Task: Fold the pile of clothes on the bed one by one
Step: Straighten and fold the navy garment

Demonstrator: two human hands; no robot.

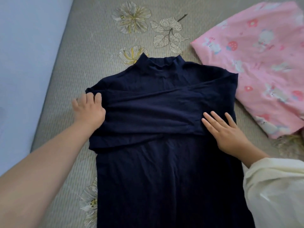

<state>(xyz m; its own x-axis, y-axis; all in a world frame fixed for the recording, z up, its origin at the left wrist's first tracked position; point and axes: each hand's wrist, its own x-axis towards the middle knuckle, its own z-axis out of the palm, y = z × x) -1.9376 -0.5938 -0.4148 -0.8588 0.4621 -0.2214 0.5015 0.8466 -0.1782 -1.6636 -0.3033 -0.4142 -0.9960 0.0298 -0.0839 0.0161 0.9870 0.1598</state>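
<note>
Flat on the bed (69,83), the navy top (164,170) lies collar-up (its high neck points away from the person), with both sleeves folded across the chest so they overlap in a band. At the garment's left edge, the left hand (88,111) has its fingers curled into the fabric where the sleeve fold meets the shoulder, gripping a bunch of cloth there; the thumb side is hidden under the knuckles. On the opposite side, the right hand (228,134) lies palm-down with straight, spread fingers pressing on the folded sleeve near the top's right edge, holding nothing. Between the two hands stretches the crossed-sleeve band. Just beyond the top's right shoulder, touching or nearly so, lies a pink printed cloth (256,63). A cream sleeve (276,186) covers the right forearm.
</note>
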